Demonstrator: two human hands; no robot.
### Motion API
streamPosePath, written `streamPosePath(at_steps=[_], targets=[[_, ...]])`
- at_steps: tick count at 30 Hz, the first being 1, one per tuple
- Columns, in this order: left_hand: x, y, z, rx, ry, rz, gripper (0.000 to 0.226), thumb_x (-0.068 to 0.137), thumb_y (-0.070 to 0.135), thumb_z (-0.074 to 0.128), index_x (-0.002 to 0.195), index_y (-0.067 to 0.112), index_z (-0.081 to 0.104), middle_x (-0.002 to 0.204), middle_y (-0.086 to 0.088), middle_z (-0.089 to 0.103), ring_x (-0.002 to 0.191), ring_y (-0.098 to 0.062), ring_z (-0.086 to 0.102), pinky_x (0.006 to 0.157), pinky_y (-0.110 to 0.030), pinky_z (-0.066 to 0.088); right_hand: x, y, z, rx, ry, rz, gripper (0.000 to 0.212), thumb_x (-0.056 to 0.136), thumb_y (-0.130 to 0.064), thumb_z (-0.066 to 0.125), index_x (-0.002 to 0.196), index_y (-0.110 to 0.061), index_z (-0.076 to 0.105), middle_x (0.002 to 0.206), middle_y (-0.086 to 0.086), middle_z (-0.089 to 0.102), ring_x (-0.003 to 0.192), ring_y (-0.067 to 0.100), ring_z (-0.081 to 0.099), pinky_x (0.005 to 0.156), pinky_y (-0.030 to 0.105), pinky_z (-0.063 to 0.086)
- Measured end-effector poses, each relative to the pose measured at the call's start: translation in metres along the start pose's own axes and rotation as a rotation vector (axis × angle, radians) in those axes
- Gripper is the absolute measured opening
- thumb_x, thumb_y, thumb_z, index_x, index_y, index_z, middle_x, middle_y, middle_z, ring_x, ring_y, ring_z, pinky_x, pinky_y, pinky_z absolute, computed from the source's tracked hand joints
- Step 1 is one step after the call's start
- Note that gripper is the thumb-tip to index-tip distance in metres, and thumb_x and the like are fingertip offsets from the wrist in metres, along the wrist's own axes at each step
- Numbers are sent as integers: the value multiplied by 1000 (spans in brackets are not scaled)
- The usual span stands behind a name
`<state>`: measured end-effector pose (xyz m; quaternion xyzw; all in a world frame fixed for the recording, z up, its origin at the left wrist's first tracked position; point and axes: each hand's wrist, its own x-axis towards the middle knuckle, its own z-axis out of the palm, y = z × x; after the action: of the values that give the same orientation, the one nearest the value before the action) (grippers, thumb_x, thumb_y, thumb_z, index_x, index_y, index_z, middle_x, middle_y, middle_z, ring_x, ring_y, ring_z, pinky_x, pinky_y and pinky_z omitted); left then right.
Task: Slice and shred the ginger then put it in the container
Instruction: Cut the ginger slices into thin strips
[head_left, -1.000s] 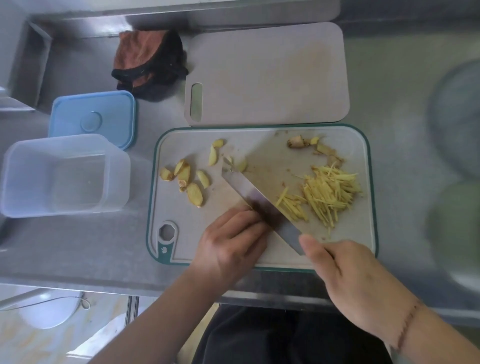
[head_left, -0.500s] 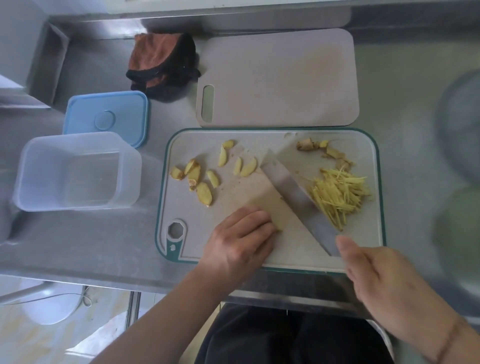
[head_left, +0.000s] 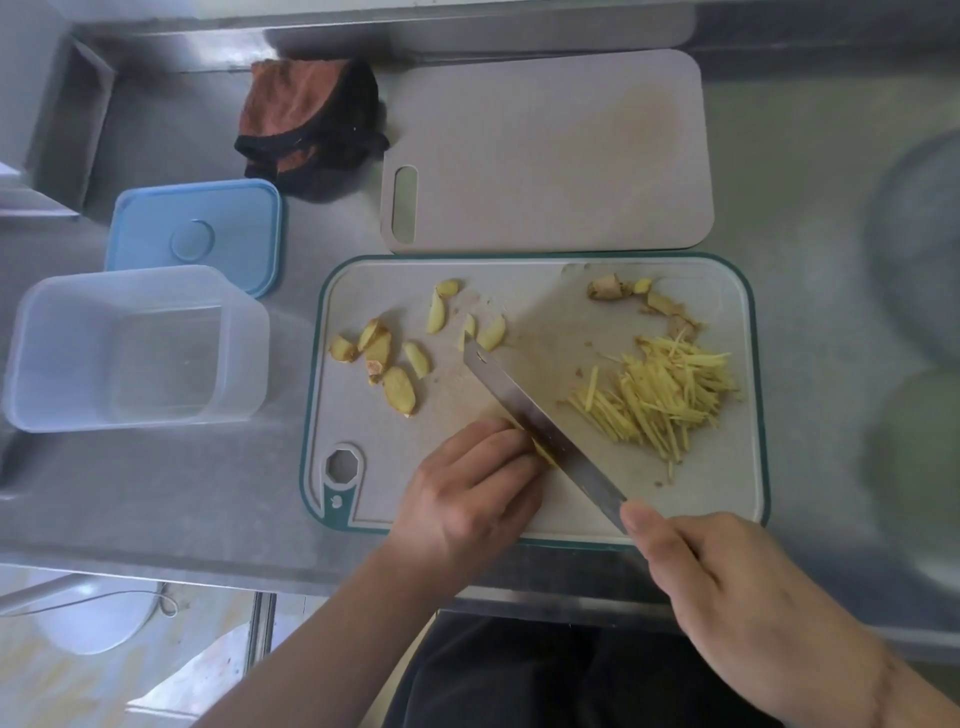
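A person stands at a steel counter (head_left: 171, 499) with a green-rimmed cutting board (head_left: 545, 270) in front of them. The left hand (head_left: 467, 499) rests on the board near its front edge, fingers curled down over a small yellow piece of ginger (head_left: 543, 451), pinning it against the flat of the knife (head_left: 540, 431). The right hand (head_left: 727, 587) is closed around the knife handle just off the board's front right edge, thumb laid along the top; the handle itself is hidden under the hand. The blade runs diagonally from that hand up toward the middle of the board, its tip ending beside two loose slices.

On the right half of the board lies a heap of ginger shreds (head_left: 660, 400), just beside the blade. Ginger slices (head_left: 400, 389) are scattered over the left half. Peel scraps (head_left: 639, 296) sit at the board's far right corner.

Left of the board stands a clear container (head_left: 244, 358), with a blue lid (head_left: 197, 234) lying flat behind it. Behind the board, touching its far edge, is a second, plain grey board (head_left: 550, 156), and to that one's left a crumpled orange and black cloth (head_left: 311, 124).
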<state>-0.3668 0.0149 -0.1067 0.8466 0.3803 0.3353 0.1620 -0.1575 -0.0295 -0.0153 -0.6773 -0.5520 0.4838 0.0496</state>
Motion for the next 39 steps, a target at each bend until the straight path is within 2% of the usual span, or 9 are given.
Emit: streamPosePath(at_steps=[3, 15, 17, 19, 22, 27, 32, 36, 39], targets=[[0, 0, 0, 2, -1, -4, 4, 86, -2, 78, 89, -4, 76, 95, -16, 71, 92, -31, 69, 84, -39, 58, -1, 0, 1, -6, -28, 7, 74, 72, -83, 15, 55, -14, 35, 45, 3, 38, 43, 10, 37, 46, 19, 30], [-1, -2, 3, -9, -3, 1, 4, 88, -1, 77, 89, -4, 77, 95, -15, 73, 95, -29, 71, 84, -40, 58, -2, -7, 6, -29, -31, 60, 75, 64, -86, 7, 52, -21, 43, 43, -2, 42, 44, 10, 41, 49, 22, 32], [0, -2, 3, -13, -7, 3, 5, 89, 0, 77, 90, -4, 77, 97, -15, 74, 97, -29, 71, 85, -39, 58, 7, -13, 11, -53, -11, 48, 79, 69, -84, 7, 48, -14, 36, 42, -3, 44, 44, 11, 42, 50, 24, 34], [0, -3, 3, -19, -10, 2, 6, 89, 2, 77, 90, -4, 77, 97, -15, 74, 98, -29, 71, 86, -38, 58, 20, -23, 16, -64, 29, 15, 75, 78, -78, 8, 46, -15, 33, 39, -2, 42, 42, 11, 41, 49, 24, 35], [0, -3, 2, -15, -5, -14, 5, 87, 1, 79, 89, -3, 77, 94, -14, 73, 93, -28, 70, 83, -39, 58, 37, -31, 14, -16, 65, -16, 65, 77, -73, 19, 45, -18, 33, 37, -1, 37, 39, 10, 39, 46, 24, 33], [-2, -2, 1, 5, -28, -18, 7, 90, 5, 76, 89, -2, 76, 95, -13, 72, 91, -28, 69, 82, -39, 58, 27, -7, 4, 25, 66, 29, 76, 77, -83, 13, 49, -14, 31, 42, 3, 31, 39, 10, 31, 47, 36, 34], [-5, -3, 2, 5, -15, -22, 8, 89, 4, 77, 90, -3, 77, 97, -16, 72, 94, -31, 70, 82, -42, 58, 12, -7, 4, 41, 3, -7, 75, 74, -83, 18, 53, -11, 30, 43, 3, 29, 39, 11, 29, 45, 25, 24], [-6, -3, 2, 5, -3, -10, 4, 87, 1, 77, 88, -3, 76, 94, -16, 71, 91, -32, 70, 81, -42, 58, 3, -4, 8, 16, -11, 2, 77, 72, -84, 15, 58, -11, 36, 45, 5, 36, 43, 10, 36, 48, 28, 32], [-6, -3, 2, 1, -1, -7, 4, 87, 1, 77, 87, -3, 76, 93, -15, 72, 91, -31, 70, 82, -42, 58, 0, -2, 10, -10, 2, 7, 76, 71, -85, 13, 60, -14, 37, 46, 3, 34, 44, 10, 36, 48, 26, 30]])
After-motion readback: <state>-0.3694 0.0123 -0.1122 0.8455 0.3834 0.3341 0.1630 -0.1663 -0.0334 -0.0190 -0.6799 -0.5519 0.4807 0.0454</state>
